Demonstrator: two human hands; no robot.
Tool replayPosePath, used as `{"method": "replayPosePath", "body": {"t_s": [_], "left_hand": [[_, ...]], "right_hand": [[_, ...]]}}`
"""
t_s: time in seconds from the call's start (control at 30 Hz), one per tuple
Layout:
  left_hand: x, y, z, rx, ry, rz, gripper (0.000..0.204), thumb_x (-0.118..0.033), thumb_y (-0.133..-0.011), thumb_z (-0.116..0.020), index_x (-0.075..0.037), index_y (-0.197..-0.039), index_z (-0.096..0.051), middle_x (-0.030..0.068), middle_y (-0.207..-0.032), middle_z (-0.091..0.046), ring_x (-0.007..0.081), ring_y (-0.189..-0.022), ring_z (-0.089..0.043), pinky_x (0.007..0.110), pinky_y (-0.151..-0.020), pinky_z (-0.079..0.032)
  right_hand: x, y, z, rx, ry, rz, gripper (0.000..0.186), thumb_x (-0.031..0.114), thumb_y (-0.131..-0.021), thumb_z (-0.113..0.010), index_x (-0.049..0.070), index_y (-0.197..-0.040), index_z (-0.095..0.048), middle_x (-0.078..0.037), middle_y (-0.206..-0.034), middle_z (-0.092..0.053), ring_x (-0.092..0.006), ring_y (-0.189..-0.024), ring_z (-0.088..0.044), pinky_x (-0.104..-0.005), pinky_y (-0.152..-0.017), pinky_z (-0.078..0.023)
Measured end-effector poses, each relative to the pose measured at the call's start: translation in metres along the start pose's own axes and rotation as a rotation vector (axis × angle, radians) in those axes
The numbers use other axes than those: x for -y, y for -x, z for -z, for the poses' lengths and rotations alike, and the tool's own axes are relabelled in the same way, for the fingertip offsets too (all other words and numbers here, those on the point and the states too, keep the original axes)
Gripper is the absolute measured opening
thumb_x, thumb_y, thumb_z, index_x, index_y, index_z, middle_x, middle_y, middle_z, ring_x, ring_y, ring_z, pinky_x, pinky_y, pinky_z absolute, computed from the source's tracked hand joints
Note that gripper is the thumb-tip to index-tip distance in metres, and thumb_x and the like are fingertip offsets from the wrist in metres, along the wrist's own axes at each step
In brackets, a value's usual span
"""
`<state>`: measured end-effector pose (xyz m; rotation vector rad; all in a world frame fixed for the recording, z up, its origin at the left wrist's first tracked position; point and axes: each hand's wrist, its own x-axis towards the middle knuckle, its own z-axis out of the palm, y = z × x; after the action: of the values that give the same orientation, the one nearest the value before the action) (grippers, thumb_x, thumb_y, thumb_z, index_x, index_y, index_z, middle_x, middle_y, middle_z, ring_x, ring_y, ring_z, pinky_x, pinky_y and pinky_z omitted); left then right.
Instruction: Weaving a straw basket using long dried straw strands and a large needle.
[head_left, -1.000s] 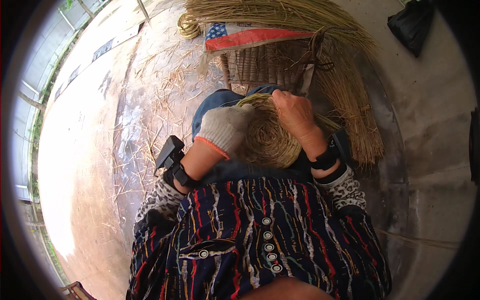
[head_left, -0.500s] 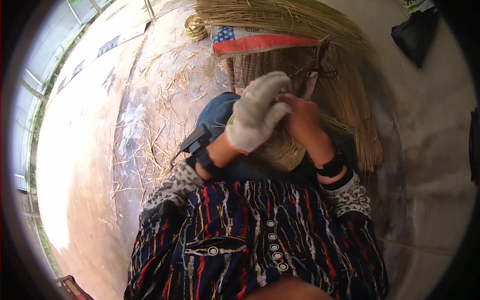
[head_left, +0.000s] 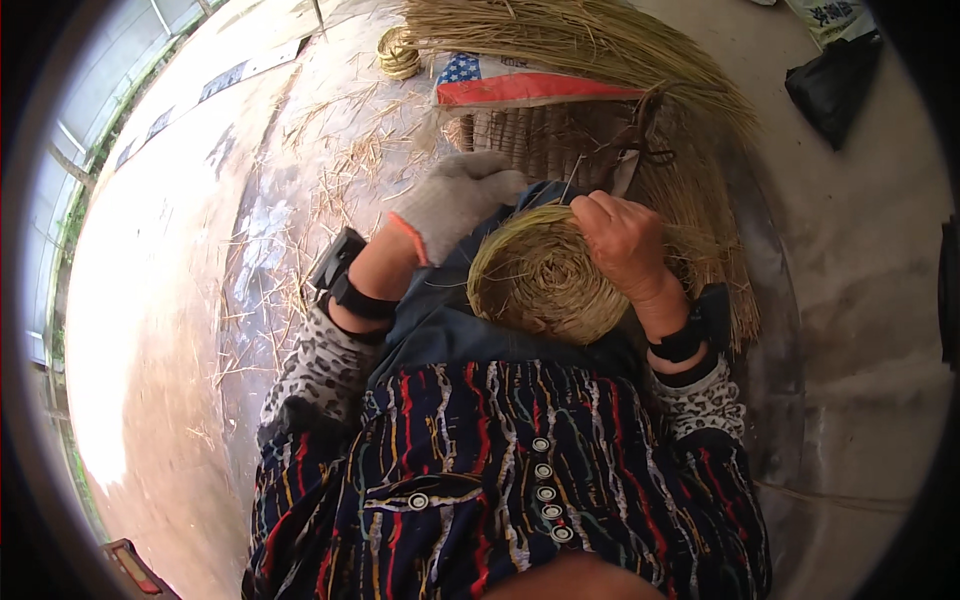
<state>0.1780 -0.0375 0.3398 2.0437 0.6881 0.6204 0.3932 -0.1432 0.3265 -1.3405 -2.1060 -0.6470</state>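
Note:
A round coiled straw basket (head_left: 545,290) rests on my lap over dark blue cloth. My right hand (head_left: 625,240) is closed on its upper right rim, among pale green strands. My left hand (head_left: 460,195), in a pale knitted glove with an orange cuff, is raised just off the basket's upper left side, fingers curled; what they hold, if anything, is too small to make out. A thin pale strand or tool sticks up between the hands.
A long straw bundle (head_left: 570,35) lies ahead over a woven cane chair (head_left: 515,140) with a red, white and starred blue sack (head_left: 530,88). A straw coil (head_left: 398,55) sits beside it. Loose straw litters the floor. A black bag (head_left: 830,85) lies at right.
My left hand, which was over the basket and against my right hand, has pulled away leftward, exposing the basket's inside. My right hand stays on the rim, slightly farther right.

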Motion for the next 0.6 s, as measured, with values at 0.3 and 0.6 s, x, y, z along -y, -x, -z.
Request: {"method": "replayPosePath", "body": {"t_s": [0.3, 0.6], "left_hand": [[-0.034, 0.035, -0.060, -0.012, -1.023, -0.384, 0.018, -0.019, -0.084, -0.059, -0.011, -0.099, -0.062, 0.0024, -0.069, -0.063, 0.0213, -0.063, -0.066, 0.035, -0.053, -0.049], [-0.051, 0.037, -0.018, -0.175, -0.836, -0.476, 0.026, -0.018, -0.080, -0.065, -0.014, -0.105, -0.065, 0.0036, -0.101, -0.064, 0.0233, -0.091, -0.063, 0.036, -0.076, -0.053]], "right_hand": [[-0.002, 0.002, -0.010, 0.052, -0.074, -0.116, 0.025, 0.022, -0.085, -0.067, 0.009, -0.077, -0.048, -0.007, -0.068, -0.053, -0.0259, -0.064, -0.061, -0.0378, -0.053, -0.049], [-0.002, 0.003, -0.009, 0.047, -0.076, -0.140, 0.030, 0.029, -0.078, -0.074, 0.011, -0.076, -0.050, -0.005, -0.068, -0.054, -0.0253, -0.063, -0.061, -0.0365, -0.053, -0.049]]}}
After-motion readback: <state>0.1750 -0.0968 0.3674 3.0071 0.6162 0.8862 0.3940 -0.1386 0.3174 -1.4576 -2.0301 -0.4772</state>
